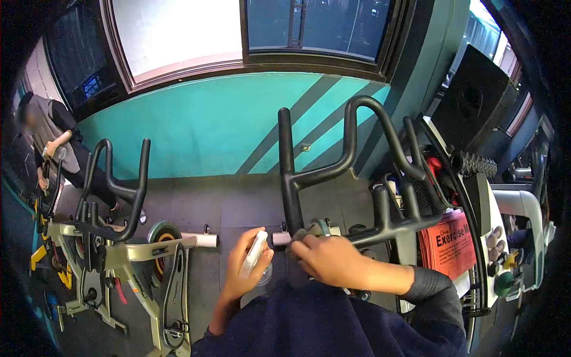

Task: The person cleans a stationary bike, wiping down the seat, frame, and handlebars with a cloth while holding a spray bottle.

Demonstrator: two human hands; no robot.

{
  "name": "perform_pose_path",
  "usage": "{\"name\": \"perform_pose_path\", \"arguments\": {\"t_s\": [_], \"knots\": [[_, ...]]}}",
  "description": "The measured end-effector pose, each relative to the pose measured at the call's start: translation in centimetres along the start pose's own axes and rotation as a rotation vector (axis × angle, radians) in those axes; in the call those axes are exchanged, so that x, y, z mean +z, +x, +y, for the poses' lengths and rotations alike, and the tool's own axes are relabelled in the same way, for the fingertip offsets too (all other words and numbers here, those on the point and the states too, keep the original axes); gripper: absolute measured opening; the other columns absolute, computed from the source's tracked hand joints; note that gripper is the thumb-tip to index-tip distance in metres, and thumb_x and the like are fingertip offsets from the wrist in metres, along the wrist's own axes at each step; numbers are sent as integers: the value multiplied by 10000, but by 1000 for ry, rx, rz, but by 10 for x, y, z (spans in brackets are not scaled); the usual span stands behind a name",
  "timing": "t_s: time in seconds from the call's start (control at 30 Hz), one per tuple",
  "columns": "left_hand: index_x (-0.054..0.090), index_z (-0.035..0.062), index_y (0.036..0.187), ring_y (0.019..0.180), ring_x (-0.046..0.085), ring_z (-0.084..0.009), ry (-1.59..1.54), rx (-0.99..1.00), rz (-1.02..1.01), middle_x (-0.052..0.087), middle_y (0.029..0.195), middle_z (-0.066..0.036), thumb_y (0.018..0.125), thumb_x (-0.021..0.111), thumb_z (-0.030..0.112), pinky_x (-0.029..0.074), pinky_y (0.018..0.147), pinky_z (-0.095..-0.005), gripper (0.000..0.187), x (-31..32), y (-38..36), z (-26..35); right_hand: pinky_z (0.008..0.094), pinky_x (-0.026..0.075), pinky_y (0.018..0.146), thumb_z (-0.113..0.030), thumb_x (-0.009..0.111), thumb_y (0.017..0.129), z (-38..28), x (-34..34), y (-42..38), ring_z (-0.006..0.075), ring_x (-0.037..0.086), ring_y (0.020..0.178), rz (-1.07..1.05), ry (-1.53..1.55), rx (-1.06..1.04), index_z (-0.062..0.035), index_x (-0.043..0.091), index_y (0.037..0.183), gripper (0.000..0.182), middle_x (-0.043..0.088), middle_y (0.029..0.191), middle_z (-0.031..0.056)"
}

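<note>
My left hand point(240, 269) is closed around a spray bottle with a white trigger head point(254, 253); part of its clear body shows below my fingers. My right hand point(333, 260) grips a bunched grey cloth point(297, 244), pressed at the lower end of a black handlebar point(289, 199) of the exercise bike in front of me. The bar curves up and over to the right, and much of the bike's frame is hidden by my arm and body.
To the left stands another exercise bike point(140, 253) with black handlebars. Beyond it a person point(56, 140) stands by more equipment. At right are an orange-red exercise poster point(450, 244), a rack with a black foam roller point(474, 163), and a large black speaker point(473, 95).
</note>
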State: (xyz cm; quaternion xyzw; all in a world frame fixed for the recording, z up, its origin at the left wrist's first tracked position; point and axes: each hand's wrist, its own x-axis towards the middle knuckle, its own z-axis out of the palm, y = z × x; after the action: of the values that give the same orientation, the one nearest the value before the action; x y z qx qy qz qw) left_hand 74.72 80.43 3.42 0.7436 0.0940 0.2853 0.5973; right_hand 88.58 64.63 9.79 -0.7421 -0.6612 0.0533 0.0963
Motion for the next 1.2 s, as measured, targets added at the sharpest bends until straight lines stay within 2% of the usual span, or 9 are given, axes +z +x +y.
{"name": "perform_pose_path", "arguments": {"t_s": [0.2, 0.33, 0.4, 0.47, 0.5, 0.63, 0.77, 1.0, 1.2], "knots": [[485, -21, 1210, 716, 498, -83, 19, 8, 46, 542, 803, -26, 851, 611, 19, 432, 647, -243, 383, -6, -4, -1, 396, 545, 554, -125, 583, 791, -3, 16, 48, 307, 664, 736, 23, -45, -44, -50, 555, 922, 154, 615, 865, 147], [484, -21, 1211, 722, 501, -86, -2, 7, 76, 544, 804, -27, 852, 613, 23, 433, 658, -243, 383, -11, -9, -2, 423, 547, 594, -237, 587, 816, 25, 5, 93, 313, 663, 765, 7, -178, 37, -70, 639, 889, 189, 618, 873, 137], [483, -22, 1213, 730, 502, -85, -14, -13, 79, 546, 806, -28, 856, 613, 26, 433, 668, -242, 383, -14, -11, -1, 429, 543, 607, -293, 587, 827, 59, 11, 119, 315, 662, 771, 85, -191, 53, -81, 648, 863, 223, 619, 876, 133], [483, -22, 1214, 732, 502, -85, -12, -7, 95, 545, 804, -28, 857, 612, 26, 433, 669, -241, 383, -15, -13, 2, 423, 541, 622, -326, 593, 828, 79, 8, 137, 320, 657, 768, 156, -213, 115, -89, 654, 877, 250, 625, 897, 133], [482, -22, 1216, 733, 503, -85, -10, -4, 109, 545, 802, -28, 858, 611, 25, 433, 669, -241, 383, -16, -14, 3, 433, 537, 652, -374, 600, 830, 82, 6, 141, 327, 650, 788, 108, -169, 152, -86, 664, 913, 307, 626, 908, 142], [482, -22, 1217, 727, 501, -83, -14, -11, 146, 543, 796, -25, 860, 611, 26, 432, 666, -239, 383, -19, -20, -1, 461, 517, 746, -476, 634, 797, 77, 4, 133, 342, 631, 881, -47, -109, 124, -83, 667, 988, 439, 619, 922, 162], [486, -21, 1213, 716, 502, -82, -6, -5, 167, 548, 792, -23, 859, 614, 31, 436, 662, -242, 381, -20, -22, -2, 454, 510, 775, -474, 663, 763, 60, -13, 117, 369, 619, 902, -207, -77, 96, -56, 654, 991, 475, 606, 960, 192], [492, -17, 1209, 725, 512, -84, 12, -2, 154, 554, 794, -27, 854, 615, 28, 440, 667, -245, 379, -17, -17, -4, 458, 510, 712, -406, 668, 763, 43, -4, 72, 388, 617, 807, -128, 15, -103, -69, 629, 1034, 434, 586, 954, 176], [488, -21, 1207, 734, 512, -91, 5, 33, 66, 555, 804, -34, 853, 612, 21, 439, 677, -248, 377, -11, -8, -6, 465, 521, 698, -394, 662, 756, 28, -15, 32, 386, 629, 782, -177, 141, -142, -110, 614, 1056, 415, 602, 937, 182]]}}
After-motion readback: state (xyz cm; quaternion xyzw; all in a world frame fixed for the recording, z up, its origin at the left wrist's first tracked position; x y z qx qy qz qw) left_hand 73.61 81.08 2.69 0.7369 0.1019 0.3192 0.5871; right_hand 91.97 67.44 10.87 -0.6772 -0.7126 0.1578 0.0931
